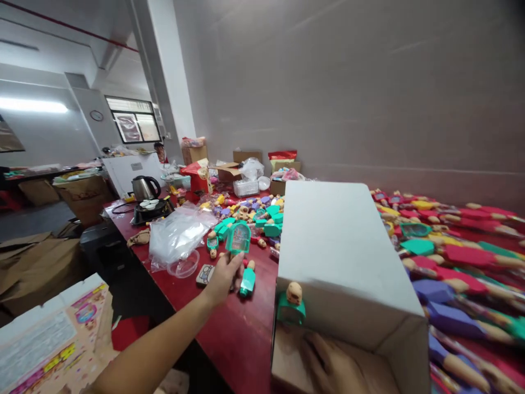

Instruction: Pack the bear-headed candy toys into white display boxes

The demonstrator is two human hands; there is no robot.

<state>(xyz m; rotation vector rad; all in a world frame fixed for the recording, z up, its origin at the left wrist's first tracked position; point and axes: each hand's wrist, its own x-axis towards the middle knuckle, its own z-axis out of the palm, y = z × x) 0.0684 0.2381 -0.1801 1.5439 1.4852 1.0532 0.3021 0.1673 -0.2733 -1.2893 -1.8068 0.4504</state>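
Note:
My left hand is closed on a green toy with a clear window, held upright above the red table. Beside that hand a smaller green toy with a tan end lies on the table. My right hand, a little blurred, is inside an open-fronted white cardboard box. Its thumb and fingers look apart, and I see nothing between them. Near its fingertips, at the box's left edge, is another green toy topped with a tan bear-like head. The lower part of my right hand is cut off by the frame.
Many red, purple, yellow and green toys cover the table right of the box. More toys lie behind my left hand, beside clear plastic bags and a round clear lid. A kettle stands farther left. A printed carton is at lower left.

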